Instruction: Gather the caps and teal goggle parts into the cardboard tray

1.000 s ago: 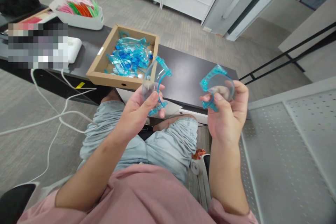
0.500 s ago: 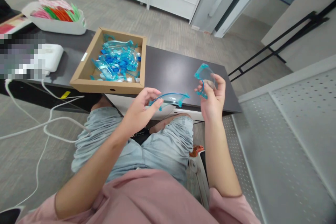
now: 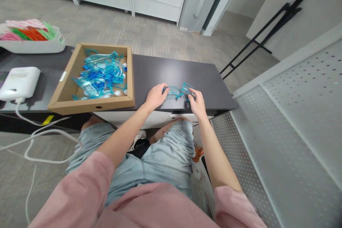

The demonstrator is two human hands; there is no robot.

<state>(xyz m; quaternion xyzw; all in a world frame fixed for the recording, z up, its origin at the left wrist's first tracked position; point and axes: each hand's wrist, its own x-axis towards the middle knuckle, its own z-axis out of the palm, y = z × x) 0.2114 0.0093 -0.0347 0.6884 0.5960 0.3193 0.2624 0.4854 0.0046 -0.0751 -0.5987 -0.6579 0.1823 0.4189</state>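
My left hand (image 3: 155,96) rests on the dark table (image 3: 173,73) near its front edge and holds a clear curved plastic piece with a blue rim (image 3: 173,92). My right hand (image 3: 196,102) is beside it and grips a second clear blue-rimmed piece (image 3: 187,89). The two pieces touch each other on the tabletop between my hands. My fingers hide part of each piece.
A cardboard tray (image 3: 66,94) with several blue plastic parts (image 3: 100,74) sits to the left. Farther left are a white device (image 3: 18,82) with a cable and a white bin of coloured strips (image 3: 30,37). A perforated grey panel (image 3: 288,142) stands at the right.
Both hands moved forward and down from in front of me to the tabletop. The two pieces, held apart before, now meet on the table. The view shifted right.
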